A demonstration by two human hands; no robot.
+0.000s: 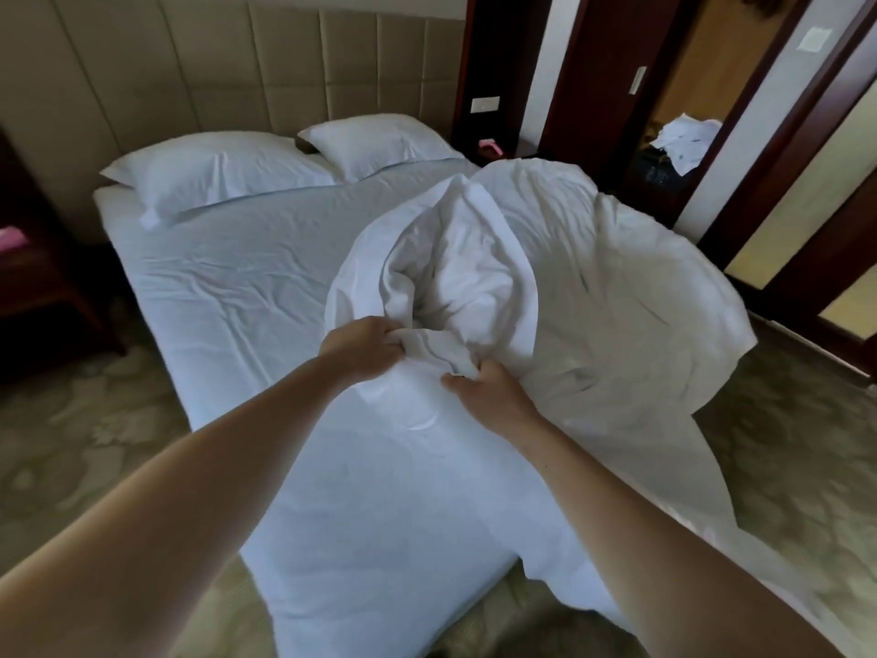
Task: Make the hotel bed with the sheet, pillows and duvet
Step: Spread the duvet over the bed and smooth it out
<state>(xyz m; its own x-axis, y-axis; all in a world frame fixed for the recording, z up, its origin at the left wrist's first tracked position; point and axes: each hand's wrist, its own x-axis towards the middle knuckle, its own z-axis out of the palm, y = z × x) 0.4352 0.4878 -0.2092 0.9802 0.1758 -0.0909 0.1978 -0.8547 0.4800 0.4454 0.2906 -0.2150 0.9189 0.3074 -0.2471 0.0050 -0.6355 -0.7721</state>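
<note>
A white sheet (228,282) covers the mattress, with light wrinkles. Two white pillows lie at the head, the left pillow (213,171) and the right pillow (379,142), against the padded headboard. The white duvet (593,287) is heaped over the bed's right half and hangs off the right side. My left hand (363,346) grips a bunched fold of the duvet near the bed's middle. My right hand (493,391) grips the same bunched edge just to the right, close to the left hand.
A beige padded headboard (199,73) stands behind the pillows. Dark wooden nightstands sit at the left (42,287) and at the back right (503,152). A mirrored wardrobe (688,102) lines the right wall. Patterned carpet (797,444) surrounds the bed.
</note>
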